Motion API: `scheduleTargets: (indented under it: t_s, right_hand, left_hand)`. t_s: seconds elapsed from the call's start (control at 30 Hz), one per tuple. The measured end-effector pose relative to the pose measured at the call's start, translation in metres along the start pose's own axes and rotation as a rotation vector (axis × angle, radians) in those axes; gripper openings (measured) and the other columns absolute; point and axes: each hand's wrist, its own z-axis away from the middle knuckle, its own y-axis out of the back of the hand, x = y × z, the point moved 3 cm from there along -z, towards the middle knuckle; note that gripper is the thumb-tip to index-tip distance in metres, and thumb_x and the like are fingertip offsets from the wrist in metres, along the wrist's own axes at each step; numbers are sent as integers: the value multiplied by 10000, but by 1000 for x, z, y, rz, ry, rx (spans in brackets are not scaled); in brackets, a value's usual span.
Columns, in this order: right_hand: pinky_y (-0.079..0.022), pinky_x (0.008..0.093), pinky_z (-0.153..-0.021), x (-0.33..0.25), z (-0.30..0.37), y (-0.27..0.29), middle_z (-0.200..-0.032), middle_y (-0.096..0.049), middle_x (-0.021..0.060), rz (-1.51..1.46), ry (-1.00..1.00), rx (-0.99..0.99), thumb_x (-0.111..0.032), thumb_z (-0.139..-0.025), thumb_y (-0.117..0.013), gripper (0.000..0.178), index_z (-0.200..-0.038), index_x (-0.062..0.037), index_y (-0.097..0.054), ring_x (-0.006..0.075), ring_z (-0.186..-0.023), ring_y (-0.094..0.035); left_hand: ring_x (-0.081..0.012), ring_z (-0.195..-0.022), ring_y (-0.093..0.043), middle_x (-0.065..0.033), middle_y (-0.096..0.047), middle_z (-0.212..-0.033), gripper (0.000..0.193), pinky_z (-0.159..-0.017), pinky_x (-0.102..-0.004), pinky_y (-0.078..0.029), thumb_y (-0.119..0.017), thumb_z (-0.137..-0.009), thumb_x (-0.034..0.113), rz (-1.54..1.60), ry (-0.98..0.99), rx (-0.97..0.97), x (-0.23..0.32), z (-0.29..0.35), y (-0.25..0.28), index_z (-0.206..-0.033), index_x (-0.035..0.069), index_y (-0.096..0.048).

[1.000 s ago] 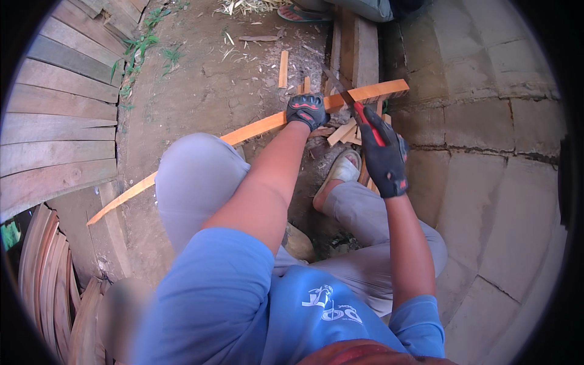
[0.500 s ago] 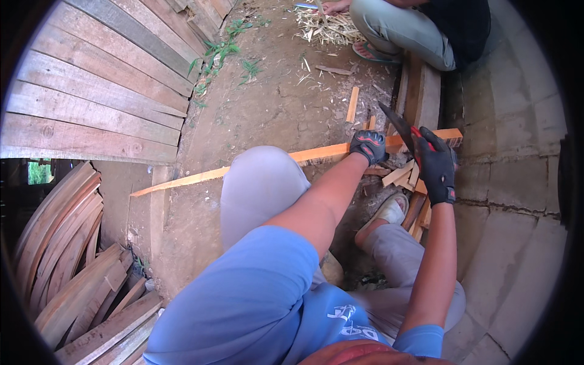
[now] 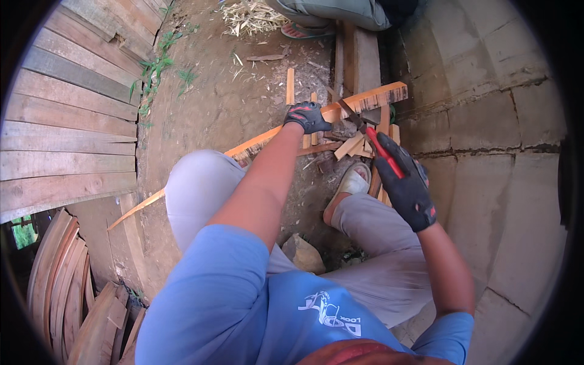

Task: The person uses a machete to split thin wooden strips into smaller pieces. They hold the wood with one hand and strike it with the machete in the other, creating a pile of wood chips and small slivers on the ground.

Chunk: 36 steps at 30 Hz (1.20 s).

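Observation:
My left hand, in a black glove, grips a long orange wooden strip that runs from the lower left up to its cut end at the upper right. My right hand, also gloved, holds a red-handled blade tool. Its dark blade touches the strip just right of my left hand. Short offcuts lie under the strip by my sandalled foot.
Another person sits at the top edge with pale shavings beside them. Weathered planks fill the left side, curved boards the lower left. A concrete block wall rises on the right. A thick timber stands ahead.
My right hand has come down and back toward me with the tool, the blade now against the strip. The view has shifted, and my left hand stays on the strip.

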Motion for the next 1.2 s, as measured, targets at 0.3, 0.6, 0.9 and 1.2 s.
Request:
scheduleTargets:
  t_s: [0.3, 0.6, 0.9, 1.2]
  right_hand:
    - [-545, 428, -1033, -1, 11, 23, -1395, -705, 186, -262, 21, 214, -241, -986, -737, 507, -1463, -95, -645, 359, -1228, -709]
    - [-533, 454, -1038, 4, 11, 2, -1342, -723, 185, -135, 40, 205, -260, -1025, -705, 433, -1430, -109, -678, 382, -1211, -709]
    - [-575, 441, -973, 2, 6, 5, -1307, -741, 190, -95, 67, 232, -256, -1022, -720, 413, -1409, -116, -690, 370, -1138, -743]
    - [-588, 424, -936, 3, 7, 1, -1219, -775, 178, -65, 18, 265, -217, -1012, -730, 368, -1366, -116, -725, 365, -1064, -764]
  left_hand:
    - [-383, -1085, -747, -198, -763, -1191, 754, -959, -499, -588, -725, -781, 687, -107, -46, 148, 31, 10, 14, -1211, 68, -735]
    - [-366, -980, -766, -183, -782, -1059, 568, -889, -490, -601, -707, -864, 625, -140, -108, 241, 31, 11, 12, -1092, 109, -768]
    - [-362, -984, -766, -171, -786, -1074, 499, -888, -478, -603, -717, -872, 539, -81, -37, 351, 34, 11, -7, -1124, 111, -761]
    - [-342, -988, -768, -156, -793, -1058, 503, -882, -469, -601, -740, -854, 548, -134, -3, 337, 40, 15, -3, -1123, 125, -771]
